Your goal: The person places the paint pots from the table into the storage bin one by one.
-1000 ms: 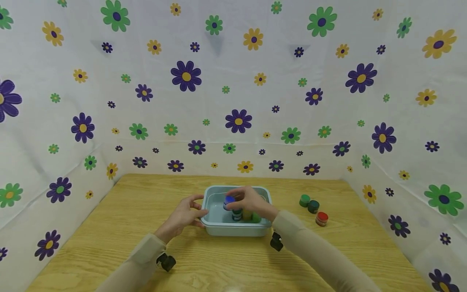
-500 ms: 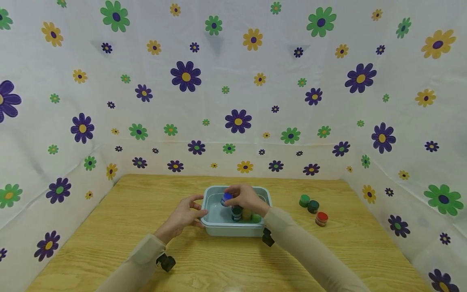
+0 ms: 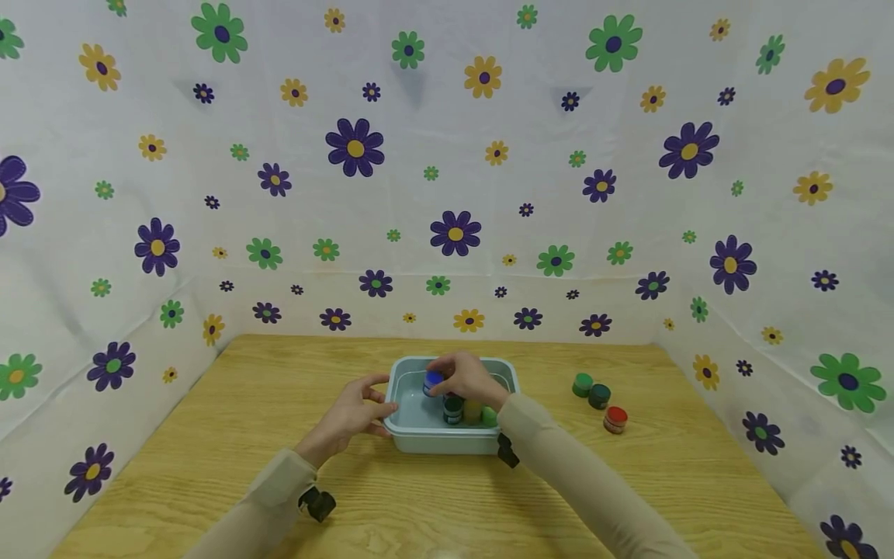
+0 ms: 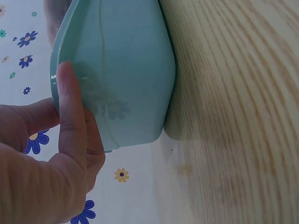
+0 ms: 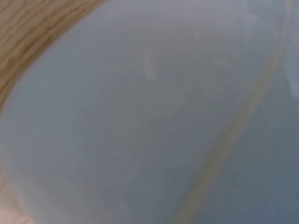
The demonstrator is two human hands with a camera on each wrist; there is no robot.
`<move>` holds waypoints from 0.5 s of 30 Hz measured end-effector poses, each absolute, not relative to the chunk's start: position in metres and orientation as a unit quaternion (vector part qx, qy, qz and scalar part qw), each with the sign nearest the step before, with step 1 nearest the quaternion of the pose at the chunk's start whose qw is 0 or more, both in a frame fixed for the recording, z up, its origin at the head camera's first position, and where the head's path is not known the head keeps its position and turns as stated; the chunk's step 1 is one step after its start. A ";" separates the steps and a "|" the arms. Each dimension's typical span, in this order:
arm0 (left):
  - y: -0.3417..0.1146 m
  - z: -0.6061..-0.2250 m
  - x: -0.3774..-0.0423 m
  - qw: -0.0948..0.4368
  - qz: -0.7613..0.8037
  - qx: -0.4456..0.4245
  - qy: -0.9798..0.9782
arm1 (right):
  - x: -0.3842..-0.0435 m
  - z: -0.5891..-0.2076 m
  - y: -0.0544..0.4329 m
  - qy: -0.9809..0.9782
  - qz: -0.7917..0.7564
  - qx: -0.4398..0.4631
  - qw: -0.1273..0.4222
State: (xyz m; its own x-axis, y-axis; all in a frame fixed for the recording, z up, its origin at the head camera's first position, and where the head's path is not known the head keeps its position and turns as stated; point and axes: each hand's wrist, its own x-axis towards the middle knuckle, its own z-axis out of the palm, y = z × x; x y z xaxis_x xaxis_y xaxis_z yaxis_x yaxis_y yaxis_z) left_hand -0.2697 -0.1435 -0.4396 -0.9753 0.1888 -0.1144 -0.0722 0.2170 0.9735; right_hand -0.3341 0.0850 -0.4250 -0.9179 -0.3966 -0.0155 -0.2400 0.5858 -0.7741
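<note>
A pale blue plastic tub (image 3: 447,443) stands on the table, its outer wall filling most of the right wrist view. My left hand (image 3: 351,418) grips its left rim; in the left wrist view the fingers (image 4: 71,126) lie along the outer wall. Inside the tub, toward the back left, my right hand (image 3: 471,378) pinches a small paint jar with a blue lid (image 3: 433,380) by its top. Just in front of that hand are a dark green jar (image 3: 452,410), a yellowish jar (image 3: 472,412) and a light green one (image 3: 489,417). The hand hides the tub's back right part.
On the table right of the tub stand a green-lidded jar (image 3: 583,384), a dark teal-lidded jar (image 3: 599,397) and a red-lidded jar (image 3: 616,420). White flowered cloth (image 3: 447,303) encloses the wooden table (image 3: 314,528) at the back and sides.
My right hand has shifted slightly left and back inside the tub with the blue-lidded jar, which tilted midway and now looks upright. My left hand has stayed on the rim.
</note>
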 end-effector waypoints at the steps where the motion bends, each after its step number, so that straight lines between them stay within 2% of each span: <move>1: -0.143 -0.440 -0.269 0.104 0.624 0.037 0.773 | -0.335 -0.425 0.086 0.885 -0.416 -0.186 0.094; 15: -0.143 -0.442 -0.270 0.099 0.628 0.035 0.771 | -0.343 -0.426 0.085 0.901 -0.338 -0.252 0.096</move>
State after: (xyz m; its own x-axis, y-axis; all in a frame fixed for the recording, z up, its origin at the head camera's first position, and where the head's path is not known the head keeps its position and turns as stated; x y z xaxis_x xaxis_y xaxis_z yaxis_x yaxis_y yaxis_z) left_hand -0.2700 -0.1432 -0.4420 -0.9780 0.1781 -0.1084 -0.0702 0.2084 0.9755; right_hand -0.3430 0.0850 -0.4261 -0.8544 -0.5197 -0.0018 -0.3901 0.6436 -0.6585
